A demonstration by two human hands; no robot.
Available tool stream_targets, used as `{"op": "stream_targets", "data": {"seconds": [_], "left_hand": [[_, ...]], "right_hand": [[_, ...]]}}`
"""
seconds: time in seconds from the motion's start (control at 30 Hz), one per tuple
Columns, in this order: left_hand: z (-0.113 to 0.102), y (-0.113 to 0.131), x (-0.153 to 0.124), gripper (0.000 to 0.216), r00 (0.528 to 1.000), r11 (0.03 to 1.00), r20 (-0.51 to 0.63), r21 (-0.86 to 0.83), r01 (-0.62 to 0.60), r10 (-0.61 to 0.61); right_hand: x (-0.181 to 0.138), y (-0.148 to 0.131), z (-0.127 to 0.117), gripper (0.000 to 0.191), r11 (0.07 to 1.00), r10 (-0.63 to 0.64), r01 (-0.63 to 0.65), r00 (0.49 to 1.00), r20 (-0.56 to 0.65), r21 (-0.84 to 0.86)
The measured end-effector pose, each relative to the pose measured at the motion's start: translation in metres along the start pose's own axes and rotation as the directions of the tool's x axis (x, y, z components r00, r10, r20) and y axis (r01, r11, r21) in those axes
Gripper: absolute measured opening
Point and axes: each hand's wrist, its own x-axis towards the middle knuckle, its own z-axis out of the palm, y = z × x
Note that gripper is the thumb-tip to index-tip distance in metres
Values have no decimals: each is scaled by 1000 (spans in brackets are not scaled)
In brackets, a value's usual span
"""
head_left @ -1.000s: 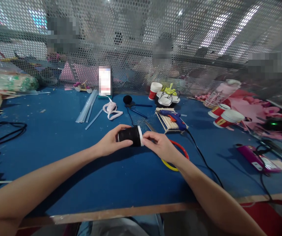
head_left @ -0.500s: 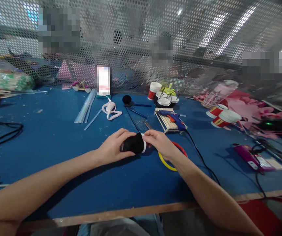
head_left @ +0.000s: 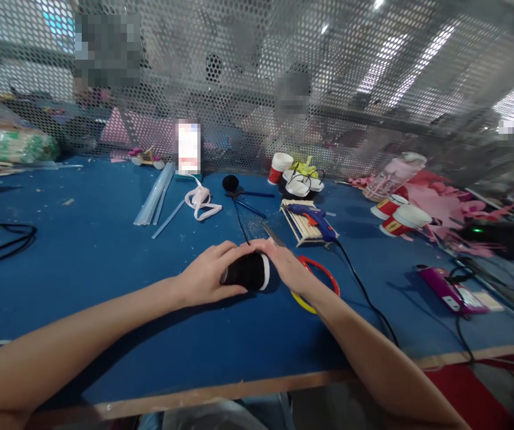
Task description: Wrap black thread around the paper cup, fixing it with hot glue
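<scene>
A black cup with a white rim (head_left: 250,272) lies on its side on the blue table (head_left: 104,257). My left hand (head_left: 207,276) wraps its closed end, thumb underneath. My right hand (head_left: 286,266) grips the rim end, fingers curled over the top. A thin black thread (head_left: 239,218) runs from the cup toward a black pom-pom (head_left: 230,183). Scissors with red and yellow handles (head_left: 317,280) lie just under my right wrist.
A blue glue gun (head_left: 313,216) rests on a raft of wooden sticks (head_left: 299,227), its cord trailing right. Red paper cups (head_left: 395,215), white ribbon (head_left: 201,200), clear glue sticks (head_left: 153,197) and a purple tool (head_left: 449,289) lie around. Perforated metal screen (head_left: 239,89) walls the back.
Both hands lowered the black cup toward the table and nearer to me. My right fingers moved from the rim's side onto its top.
</scene>
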Motion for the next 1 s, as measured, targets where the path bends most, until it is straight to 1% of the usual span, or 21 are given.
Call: {"op": "stream_targets", "data": {"seconds": [0.1, 0.2, 0.3, 0.37, 0.4, 0.43, 0.47, 0.5, 0.53, 0.57, 0.6, 0.63, 0.67, 0.7, 0.77, 0.83, 0.9, 1.0], "left_hand": [[1, 0, 0, 68, 999, 1000, 18, 7, -29, 29], [2, 1, 0, 61, 999, 1000, 22, -10, -29, 29], [2, 2, -1, 60, 999, 999, 33, -41, 22, -21], [1, 3, -1, 60, 998, 998, 36, -47, 49, -48], [0, 3, -1, 60, 998, 997, 35, -43, 58, -56], [-2, 3, 0, 60, 998, 997, 33, -41, 60, -59], [-3, 3, 0, 59, 997, 997, 25, -27, 72, -71], [-4, 2, 0, 57, 996, 997, 31, -21, 80, -79], [-5, 1, 1, 56, 996, 996, 27, -22, 87, -87], [-7, 0, 1, 56, 996, 996, 10, -17, 93, -93], [-8, -1, 2, 55, 995, 995, -8, -10, 95, -95], [-8, -3, 2, 54, 995, 995, -24, -5, 99, -99], [-9, -4, 2, 53, 994, 994, -30, 0, 106, -106], [-9, -6, 3, 54, 993, 994, -38, -1, 108, -108], [-10, -8, 3, 54, 992, 993, -49, -6, 116, -116], [-10, -9, 3, 55, 990, 992, -56, -10, 127, -127], [-11, -10, 3, 55, 989, 991, -57, -12, 135, -135], [-12, -12, 3, 54, 989, 990, -52, -17, 138, -138]], "right_hand": [[0, -4, 2, 55, 999, -36, 36, 996, 77, 7], [2, -1, 4, 57, 996, -55, 59, 996, 73, -63], [2, 1, -2, 52, 984, -49, 46, 999, -14, -172], [2, 0, -15, 50, 975, -15, -12, 992, -124, -220], [1, -2, -25, 49, 971, -4, -45, 979, -205, -236], [1, -4, -37, 47, 963, -6, -75, 954, -300, -259], [1, -6, -50, 44, 945, -48, -93, 909, -414, -314], [2, -8, -65, 39, 904, -122, -126, 839, -530, -407], [2, -8, -80, 35, 831, -183, -214, 768, -614, -514], [4, -6, -93, 31, 732, -200, -329, 733, -651, -596], [6, -3, -105, 29, 630, -146, -443, 739, -657, -638], [9, 1, -115, 30, 528, -48, -514, 777, -628, -676], [13, 8, -122, 33, 441, 66, -538, 817, -572, -718], [16, 14, -127, 32, 417, 119, -542, 828, -547, -730], [22, 28, -131, 30, 397, 165, -548, 832, -530, -737], [26, 38, -130, 28, 408, 158, -553, 826, -541, -726], [28, 43, -128, 27, 439, 142, -554, 820, -554, -707], [25, 45, -128, 26, 524, 124, -553, 802, -585, -647]]}}
